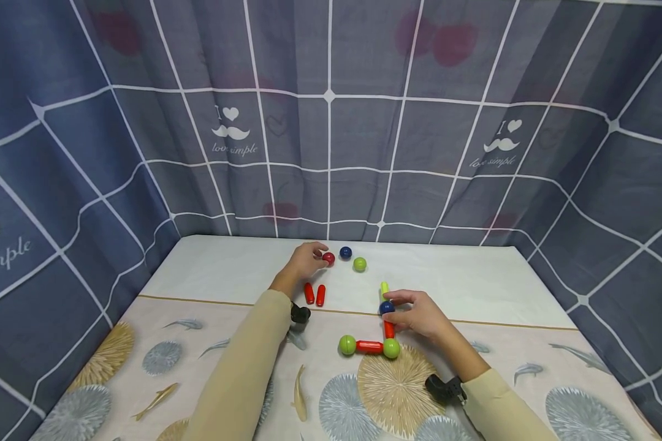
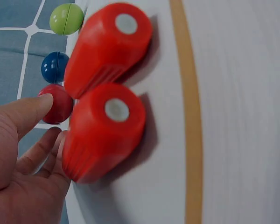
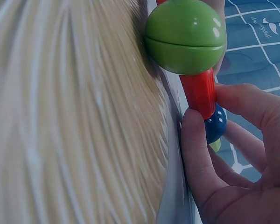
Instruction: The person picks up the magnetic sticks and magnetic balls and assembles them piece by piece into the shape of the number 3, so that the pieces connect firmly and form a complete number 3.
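Behind everything hangs a creased blue-grey cloth curtain (image 1: 292, 128), ruled in white lines. The table (image 1: 463, 282) has a plain white far strip, its near part printed with fish and feathery discs. The person's left hand (image 1: 307, 260) curls round a glossy red ball (image 1: 329, 259) on that strip; the right hand (image 1: 421, 315) grips a blue ball (image 1: 387, 308) in an L-shaped chain. Smooth red bars (image 1: 369, 347) and green balls (image 1: 391, 348) make up the rest, with a yellow-green stick (image 1: 384, 289) beyond the blue one. Two loose red sticks (image 1: 309, 293) lie near the left wrist. Smallest, a spare blue ball (image 1: 346, 253) and spare green ball (image 1: 360, 264) rest by the red one. Only the left wrist view shows pale round caps (image 2: 126, 23) on the loose sticks' ends; the right wrist view brings out the corner ball's seam.
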`<state>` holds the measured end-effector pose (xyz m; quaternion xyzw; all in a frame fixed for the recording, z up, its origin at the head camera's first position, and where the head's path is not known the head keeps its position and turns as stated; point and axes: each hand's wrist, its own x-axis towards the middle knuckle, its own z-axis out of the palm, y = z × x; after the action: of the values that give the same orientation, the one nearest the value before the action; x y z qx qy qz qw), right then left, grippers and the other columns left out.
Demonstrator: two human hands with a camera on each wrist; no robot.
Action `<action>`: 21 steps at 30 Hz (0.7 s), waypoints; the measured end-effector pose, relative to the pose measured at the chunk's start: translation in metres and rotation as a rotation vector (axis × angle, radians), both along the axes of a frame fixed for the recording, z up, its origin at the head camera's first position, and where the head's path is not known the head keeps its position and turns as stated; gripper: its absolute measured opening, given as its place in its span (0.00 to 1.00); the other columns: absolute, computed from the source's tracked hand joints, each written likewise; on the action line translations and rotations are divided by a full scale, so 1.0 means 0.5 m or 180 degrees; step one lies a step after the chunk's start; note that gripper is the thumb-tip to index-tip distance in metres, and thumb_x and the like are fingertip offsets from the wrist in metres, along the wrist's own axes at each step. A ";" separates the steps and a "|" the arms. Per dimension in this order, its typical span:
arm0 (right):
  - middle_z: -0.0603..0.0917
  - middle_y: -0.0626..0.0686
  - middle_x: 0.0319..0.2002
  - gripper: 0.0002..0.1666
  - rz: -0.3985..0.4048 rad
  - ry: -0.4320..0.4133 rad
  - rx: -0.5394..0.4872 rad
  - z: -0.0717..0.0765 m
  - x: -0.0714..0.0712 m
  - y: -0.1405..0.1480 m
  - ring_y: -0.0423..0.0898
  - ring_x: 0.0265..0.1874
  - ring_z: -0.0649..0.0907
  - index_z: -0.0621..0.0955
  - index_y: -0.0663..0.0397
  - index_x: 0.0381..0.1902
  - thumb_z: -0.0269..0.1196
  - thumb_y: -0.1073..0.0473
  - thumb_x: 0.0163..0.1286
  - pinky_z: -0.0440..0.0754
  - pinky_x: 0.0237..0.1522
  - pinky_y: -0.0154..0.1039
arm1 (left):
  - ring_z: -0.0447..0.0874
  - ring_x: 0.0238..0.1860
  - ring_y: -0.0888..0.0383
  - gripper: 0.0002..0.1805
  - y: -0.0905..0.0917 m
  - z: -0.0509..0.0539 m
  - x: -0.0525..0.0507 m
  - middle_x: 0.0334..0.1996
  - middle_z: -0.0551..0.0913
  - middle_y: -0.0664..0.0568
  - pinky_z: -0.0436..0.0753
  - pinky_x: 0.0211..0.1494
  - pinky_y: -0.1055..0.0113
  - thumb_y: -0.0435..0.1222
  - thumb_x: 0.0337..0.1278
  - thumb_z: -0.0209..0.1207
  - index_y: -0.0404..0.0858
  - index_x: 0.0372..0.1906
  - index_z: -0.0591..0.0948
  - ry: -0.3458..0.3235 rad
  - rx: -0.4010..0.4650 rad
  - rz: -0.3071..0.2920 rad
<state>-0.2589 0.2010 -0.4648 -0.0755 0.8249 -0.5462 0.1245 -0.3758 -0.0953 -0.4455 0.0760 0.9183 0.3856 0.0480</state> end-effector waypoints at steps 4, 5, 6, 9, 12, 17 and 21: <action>0.82 0.64 0.55 0.31 -0.0009 0.0018 0.0033 -0.001 -0.002 0.000 0.45 0.34 0.87 0.82 0.61 0.60 0.76 0.64 0.58 0.89 0.35 0.41 | 0.81 0.53 0.46 0.22 0.005 -0.001 -0.003 0.55 0.83 0.41 0.84 0.59 0.56 0.33 0.66 0.65 0.40 0.64 0.80 -0.0021 -0.0017 0.0009; 0.82 0.64 0.54 0.31 -0.0002 0.0019 0.0032 -0.001 -0.002 -0.001 0.45 0.34 0.87 0.82 0.62 0.60 0.76 0.64 0.58 0.89 0.35 0.41 | 0.81 0.52 0.46 0.22 0.006 -0.002 -0.004 0.55 0.84 0.41 0.84 0.59 0.57 0.33 0.65 0.65 0.40 0.63 0.80 -0.0021 -0.0029 0.0014; 0.83 0.64 0.54 0.31 -0.0003 0.0018 0.0035 -0.001 -0.003 -0.001 0.45 0.34 0.86 0.82 0.62 0.60 0.76 0.64 0.58 0.89 0.35 0.41 | 0.81 0.51 0.47 0.21 0.008 -0.004 -0.004 0.54 0.84 0.41 0.85 0.58 0.57 0.33 0.65 0.65 0.40 0.62 0.80 -0.0019 -0.0037 0.0027; 0.83 0.64 0.54 0.31 -0.0006 0.0006 0.0034 -0.002 -0.002 0.000 0.45 0.33 0.86 0.83 0.62 0.60 0.76 0.64 0.58 0.89 0.35 0.41 | 0.81 0.51 0.47 0.19 0.011 -0.007 -0.003 0.54 0.84 0.41 0.84 0.58 0.56 0.32 0.64 0.66 0.38 0.58 0.80 0.0008 -0.0059 0.0067; 0.83 0.64 0.54 0.31 -0.0015 0.0003 0.0049 -0.004 -0.003 0.001 0.45 0.33 0.86 0.83 0.61 0.60 0.76 0.64 0.58 0.89 0.35 0.41 | 0.81 0.52 0.47 0.17 0.014 -0.010 -0.002 0.53 0.84 0.42 0.83 0.60 0.56 0.32 0.63 0.67 0.37 0.55 0.80 0.0027 -0.0052 0.0107; 0.83 0.64 0.54 0.30 -0.0022 0.0060 0.0095 -0.006 -0.003 0.002 0.44 0.35 0.85 0.83 0.61 0.59 0.76 0.64 0.57 0.88 0.35 0.40 | 0.81 0.52 0.48 0.17 0.021 -0.007 0.000 0.51 0.85 0.43 0.82 0.61 0.56 0.32 0.61 0.68 0.37 0.54 0.79 0.0057 -0.0031 0.0087; 0.83 0.64 0.54 0.31 0.0008 0.0072 0.0074 -0.005 -0.004 0.003 0.44 0.36 0.85 0.83 0.62 0.60 0.76 0.63 0.58 0.88 0.35 0.40 | 0.81 0.52 0.48 0.19 0.028 -0.001 0.005 0.52 0.85 0.44 0.83 0.61 0.56 0.32 0.61 0.69 0.39 0.56 0.80 0.0019 0.0009 0.0069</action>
<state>-0.2608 0.2026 -0.4673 -0.0813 0.8325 -0.5354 0.1167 -0.3730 -0.0814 -0.4459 0.0673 0.9186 0.3872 0.0410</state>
